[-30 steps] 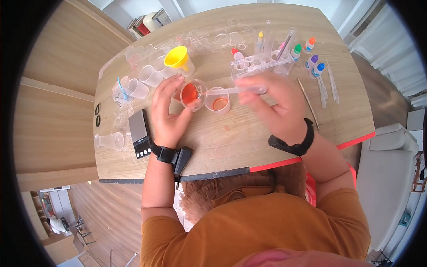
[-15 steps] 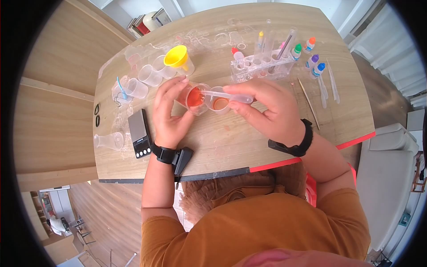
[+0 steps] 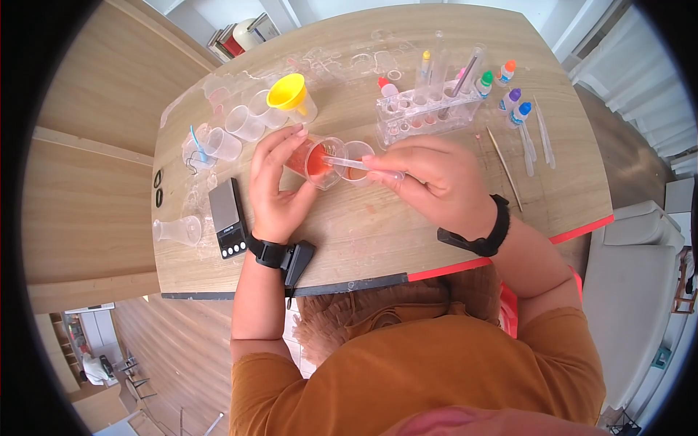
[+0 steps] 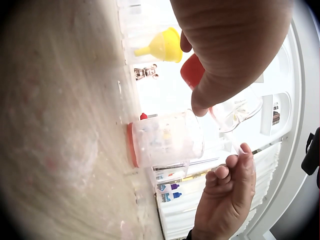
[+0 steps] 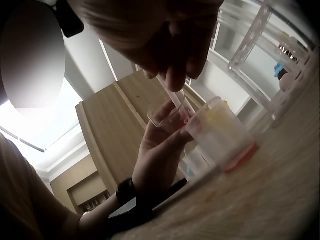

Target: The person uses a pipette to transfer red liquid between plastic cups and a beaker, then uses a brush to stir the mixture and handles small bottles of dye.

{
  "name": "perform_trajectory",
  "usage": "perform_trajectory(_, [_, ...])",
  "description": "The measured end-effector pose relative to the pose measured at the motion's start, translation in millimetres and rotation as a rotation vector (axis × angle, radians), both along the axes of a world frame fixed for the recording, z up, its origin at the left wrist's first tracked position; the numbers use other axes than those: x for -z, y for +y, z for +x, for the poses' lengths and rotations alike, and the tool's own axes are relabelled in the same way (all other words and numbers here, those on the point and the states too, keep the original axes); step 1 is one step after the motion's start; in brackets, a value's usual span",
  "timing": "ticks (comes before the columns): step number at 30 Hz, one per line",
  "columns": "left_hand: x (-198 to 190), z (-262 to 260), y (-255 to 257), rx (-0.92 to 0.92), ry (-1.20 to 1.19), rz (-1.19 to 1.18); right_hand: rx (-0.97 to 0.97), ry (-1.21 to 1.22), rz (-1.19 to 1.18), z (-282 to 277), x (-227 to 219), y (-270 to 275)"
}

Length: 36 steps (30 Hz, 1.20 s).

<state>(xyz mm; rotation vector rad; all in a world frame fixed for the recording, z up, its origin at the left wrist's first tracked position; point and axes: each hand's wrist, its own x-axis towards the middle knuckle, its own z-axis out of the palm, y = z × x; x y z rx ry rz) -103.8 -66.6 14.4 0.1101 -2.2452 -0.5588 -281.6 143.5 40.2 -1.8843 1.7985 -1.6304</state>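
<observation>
My left hand [image 3: 275,190] grips a clear beaker [image 3: 314,161] of red liquid, tilted with its mouth to the right and held above the table. Between thumb and fingers of my right hand [image 3: 440,182] is a clear plastic dropper [image 3: 382,171]; its tip reaches into the beaker's mouth. Just right of the beaker a clear plastic cup [image 3: 356,150] stands upright, partly covered by the dropper. The left wrist view shows the same cup [image 4: 170,137] with a shallow layer of red liquid at its bottom.
A yellow funnel [image 3: 289,92] and several plastic cups [image 3: 246,125] stand behind the left hand, a digital scale [image 3: 229,218] and a flask [image 3: 179,230] left of it. A test tube rack [image 3: 429,116], dye bottles [image 3: 520,114] and a wooden stick [image 3: 504,167] are at right.
The right hand and dropper have come left and down toward the beaker, and the dropper's tip has entered its mouth. The left hand's beaker has shifted slightly right.
</observation>
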Motion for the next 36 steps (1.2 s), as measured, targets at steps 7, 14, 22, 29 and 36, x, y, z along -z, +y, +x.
perform_trajectory(7, [1, 1, 0, -0.005, -0.009, 0.013, 0.009, -0.032, -0.009, 1, -4, 1])
perform_trajectory(14, [1, 0, -2, -0.003, -0.001, -0.006, -0.015, -0.154, 0.06, 4, -9, 2])
perform_trajectory(22, [1, -1, -1, -0.004, 0.01, 0.007, -0.041, -0.3, -0.013, 1, -5, 0])
perform_trajectory(29, [1, -1, -1, -0.029, -0.017, 0.045, 0.03, -0.536, -0.087, -11, -9, 2])
perform_trajectory(36, [4, -2, -5, -0.09, -0.005, 0.069, 0.107, -0.586, -0.119, -17, -18, 5])
